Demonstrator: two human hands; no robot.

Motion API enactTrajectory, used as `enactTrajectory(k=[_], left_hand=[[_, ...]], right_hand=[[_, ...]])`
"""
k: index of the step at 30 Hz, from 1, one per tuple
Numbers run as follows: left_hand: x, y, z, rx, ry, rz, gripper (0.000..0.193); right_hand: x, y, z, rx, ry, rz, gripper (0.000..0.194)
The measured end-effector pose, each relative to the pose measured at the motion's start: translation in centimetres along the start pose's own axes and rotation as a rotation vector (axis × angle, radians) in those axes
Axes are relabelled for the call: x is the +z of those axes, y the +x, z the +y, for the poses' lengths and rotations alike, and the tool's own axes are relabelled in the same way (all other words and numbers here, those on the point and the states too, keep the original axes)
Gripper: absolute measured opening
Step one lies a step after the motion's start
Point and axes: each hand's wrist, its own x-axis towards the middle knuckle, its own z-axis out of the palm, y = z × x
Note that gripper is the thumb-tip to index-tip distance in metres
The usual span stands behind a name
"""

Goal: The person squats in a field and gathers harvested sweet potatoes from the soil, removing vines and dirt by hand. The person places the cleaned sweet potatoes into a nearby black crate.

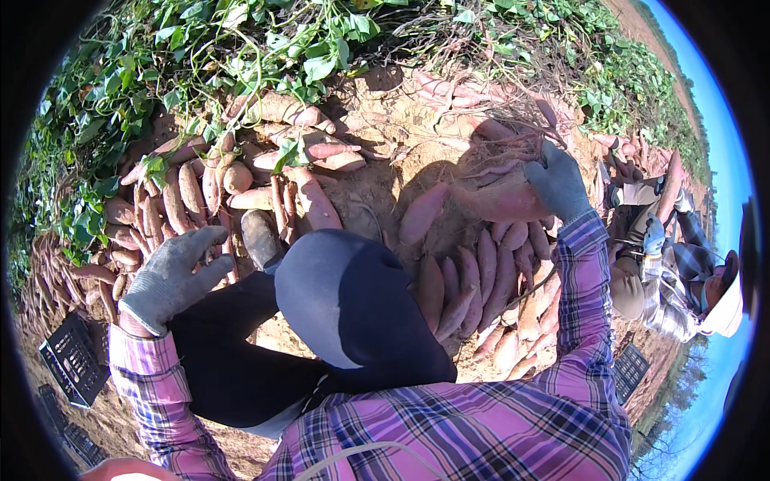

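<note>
My left hand [179, 278], in a grey work glove, hangs over my bent leg with thumb and fingers apart and holds nothing. Beneath and beyond it lie several sweet potatoes [175, 201] in a pile. On the other side my right hand [560, 182], also gloved, grips the stringy root end of a sweet potato clump [537, 149]. A large sweet potato [502, 201] lies against that hand's fingers; whether it is joined to the clump is hard to see. Another sweet potato [424, 213] rests on the soil by my knee.
Leafy vines [252, 54] border the far side. More sweet potatoes [484, 279] lie in a row beside my knee [343, 294]. Black plastic crates [75, 361] stand behind at left, another crate [630, 371] at right. A co-worker [674, 270] at right holds a long sweet potato [669, 187].
</note>
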Motion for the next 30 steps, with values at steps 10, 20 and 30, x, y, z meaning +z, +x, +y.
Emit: enactTrajectory(k=[10, 20, 30], left_hand=[[0.1, 0.0, -0.2, 0.037, -0.015, 0.037, 0.050], [-0.3, 0.3, 0.4, 0.055, 0.008, 0.057, 0.048], [-0.5, -0.4, -0.2, -0.022, -0.044, 0.031, 0.049]], right_hand=[[13.7, 11.2, -5.9, -0.253, -0.224, 0.005, 0.020], [10.3, 18.5, -2.1, -0.173, 1.233, -0.016, 0.039], [11.9, 15.4, 6.7, 0.470, 1.327, -0.236, 0.044]])
